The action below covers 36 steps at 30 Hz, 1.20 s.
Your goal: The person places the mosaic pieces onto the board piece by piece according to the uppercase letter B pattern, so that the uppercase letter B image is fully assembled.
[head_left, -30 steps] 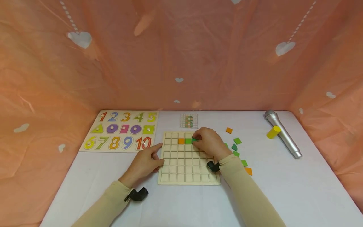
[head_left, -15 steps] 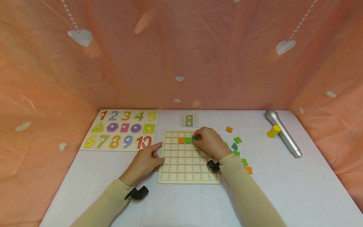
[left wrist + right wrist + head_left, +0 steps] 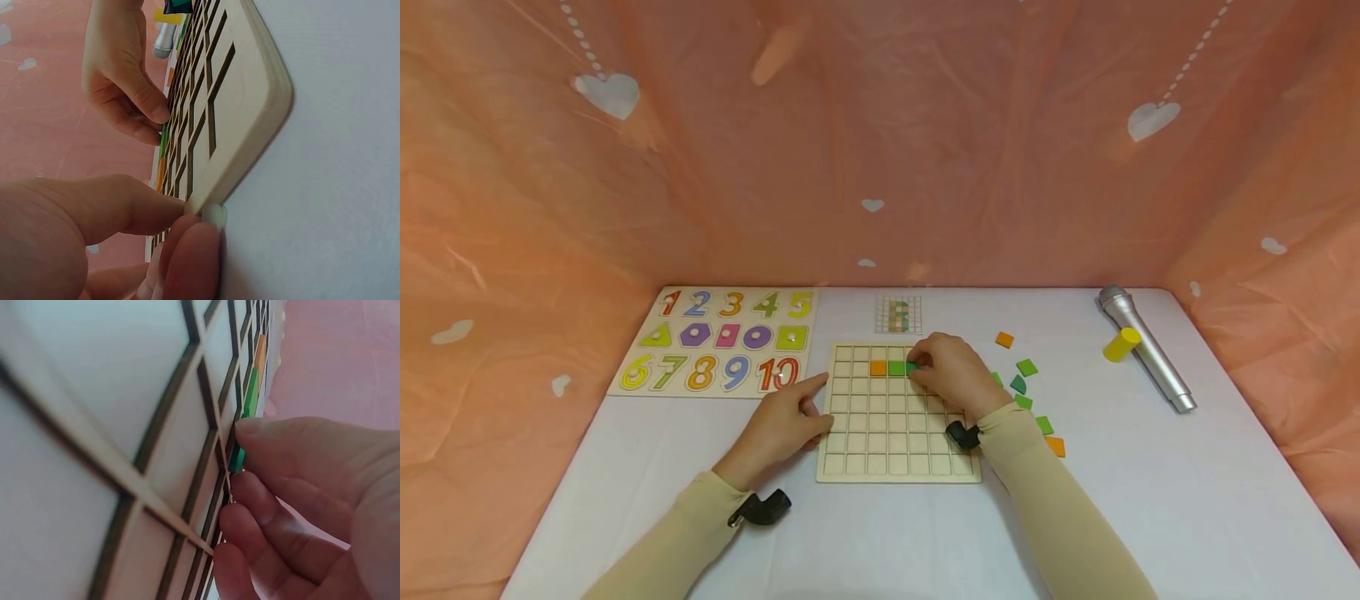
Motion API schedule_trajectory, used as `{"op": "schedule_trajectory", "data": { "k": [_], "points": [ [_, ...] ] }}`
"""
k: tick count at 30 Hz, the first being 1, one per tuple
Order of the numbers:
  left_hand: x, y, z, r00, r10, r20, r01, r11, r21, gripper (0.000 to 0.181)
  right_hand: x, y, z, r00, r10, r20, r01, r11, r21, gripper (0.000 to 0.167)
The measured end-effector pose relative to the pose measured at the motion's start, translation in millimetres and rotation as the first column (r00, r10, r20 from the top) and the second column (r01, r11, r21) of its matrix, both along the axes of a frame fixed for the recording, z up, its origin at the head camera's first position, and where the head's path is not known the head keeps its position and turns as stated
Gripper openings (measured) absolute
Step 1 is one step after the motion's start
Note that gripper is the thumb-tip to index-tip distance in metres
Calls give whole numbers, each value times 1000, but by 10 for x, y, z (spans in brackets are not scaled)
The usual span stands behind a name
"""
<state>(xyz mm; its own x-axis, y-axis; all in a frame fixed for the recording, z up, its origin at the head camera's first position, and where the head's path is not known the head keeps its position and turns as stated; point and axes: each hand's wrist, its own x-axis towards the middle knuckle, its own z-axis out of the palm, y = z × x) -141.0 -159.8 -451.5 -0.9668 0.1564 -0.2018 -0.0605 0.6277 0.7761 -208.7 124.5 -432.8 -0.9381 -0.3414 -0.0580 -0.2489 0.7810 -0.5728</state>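
Observation:
A wooden grid board (image 3: pixel 855 464) lies on the table, with an orange tile (image 3: pixel 878 367) and a bright green tile (image 3: pixel 897 367) side by side in its upper rows. Thumb and fingertips of the right hand (image 3: pixel 957 375) pinch a dark green piece (image 3: pixel 236 457) just right of the bright green one; its shape is partly hidden by the fingers. At the board's left edge, the left hand (image 3: pixel 777 429) touches the wood with an outstretched index finger and thumb, the other fingers bent. The left wrist view shows its thumb against the board's rim (image 3: pixel 247 147).
Several loose green and orange pieces (image 3: pixel 1027 367) lie right of the board. A small pattern card (image 3: pixel 898 315) is behind it. A number puzzle (image 3: pixel 715 342) sits at the back left; a silver microphone (image 3: pixel 1150 354) and a yellow cylinder (image 3: pixel 1122 344) are at the right.

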Motion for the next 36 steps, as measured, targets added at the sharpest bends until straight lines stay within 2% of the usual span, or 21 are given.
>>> {"op": "schedule_trajectory", "data": {
  "k": [11,16,20,23,28,36],
  "points": [
    [-23,5,-5,1000,-11,-3,11,1000,-17,76,13,50,25,1000,-14,15,14,1000,-18,24],
    [-20,22,-7,1000,-8,16,8,1000,-17,77,46,246,72,998,-54,25,55,997,-54,26],
    [-5,8,10,1000,1,21,-1,1000,-19,77,89,493,107,991,-118,62,123,990,-75,29],
    [-2,-11,17,1000,0,13,0,1000,-21,77,140,691,133,985,-158,68,163,984,-67,30],
    [-2,-31,10,1000,-2,12,2,1000,-26,77,264,968,121,980,-185,75,188,981,-38,31],
    [-15,-8,-6,1000,-12,7,12,1000,-18,76,581,1195,119,980,-186,67,186,983,7,26]
  ]
}}
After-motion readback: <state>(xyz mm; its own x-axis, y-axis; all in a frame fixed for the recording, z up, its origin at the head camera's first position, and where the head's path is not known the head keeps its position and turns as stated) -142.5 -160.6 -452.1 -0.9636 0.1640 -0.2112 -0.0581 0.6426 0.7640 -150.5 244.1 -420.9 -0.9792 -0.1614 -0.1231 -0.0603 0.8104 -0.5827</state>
